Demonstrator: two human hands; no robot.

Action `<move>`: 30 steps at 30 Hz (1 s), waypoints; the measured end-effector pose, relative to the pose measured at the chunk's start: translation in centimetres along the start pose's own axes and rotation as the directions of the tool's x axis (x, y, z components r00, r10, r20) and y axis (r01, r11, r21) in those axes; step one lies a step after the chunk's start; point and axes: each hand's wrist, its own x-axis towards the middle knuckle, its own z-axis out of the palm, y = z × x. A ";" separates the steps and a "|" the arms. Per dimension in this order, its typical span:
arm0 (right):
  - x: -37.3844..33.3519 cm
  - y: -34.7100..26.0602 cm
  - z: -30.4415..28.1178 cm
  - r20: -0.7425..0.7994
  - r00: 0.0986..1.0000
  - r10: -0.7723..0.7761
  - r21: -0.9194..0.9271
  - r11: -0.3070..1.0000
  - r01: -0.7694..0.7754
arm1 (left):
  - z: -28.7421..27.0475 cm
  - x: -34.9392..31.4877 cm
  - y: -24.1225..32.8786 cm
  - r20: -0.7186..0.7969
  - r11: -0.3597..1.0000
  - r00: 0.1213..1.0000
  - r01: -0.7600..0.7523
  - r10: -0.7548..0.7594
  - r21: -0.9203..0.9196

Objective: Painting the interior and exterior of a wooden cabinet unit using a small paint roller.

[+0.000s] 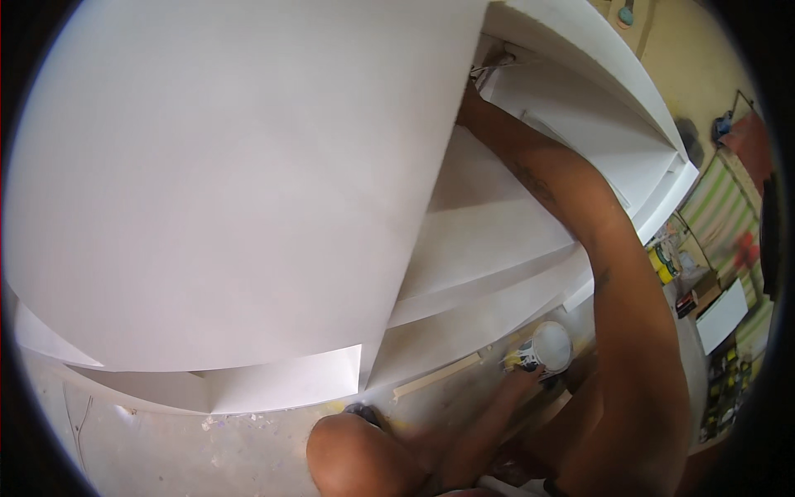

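A large white cabinet panel fills the left and middle of the view. Past its edge, my right arm reaches deep into the white cabinet's open compartment. Only the wrist end of my right hand shows. The panel hides its fingers and anything they may hold. Low down beside my knee, my left hand is closed on a small paint can. The can is tilted with its round opening toward me, and whitish paint marks its side.
A wood strip lies on the paint-spotted floor along the cabinet's base. To the right are a green-striped cloth, a white board and several small containers. My bent knee is close to the cabinet.
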 end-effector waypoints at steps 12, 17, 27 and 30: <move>-12.6 -5.9 1.8 -0.021 1.000 -0.023 -0.230 0.973 0.017 | 0.6 -1.3 -0.4 0.034 0.875 0.929 -0.359 0.368 0.325; -19.8 -8.5 1.3 -0.086 0.990 0.113 0.058 0.992 -0.108 | 0.8 -0.8 -0.8 -0.026 0.899 0.939 -0.321 0.344 0.298; -45.7 -20.2 -11.6 -0.344 0.927 0.150 -0.516 0.794 -0.320 | 2.0 1.5 -1.5 -0.030 0.980 0.999 -0.021 0.015 -0.199; -49.1 -23.7 -14.0 -0.342 0.921 0.189 -0.566 0.741 -0.362 | 1.4 1.4 -2.0 0.076 0.964 0.964 -0.249 0.256 -0.090</move>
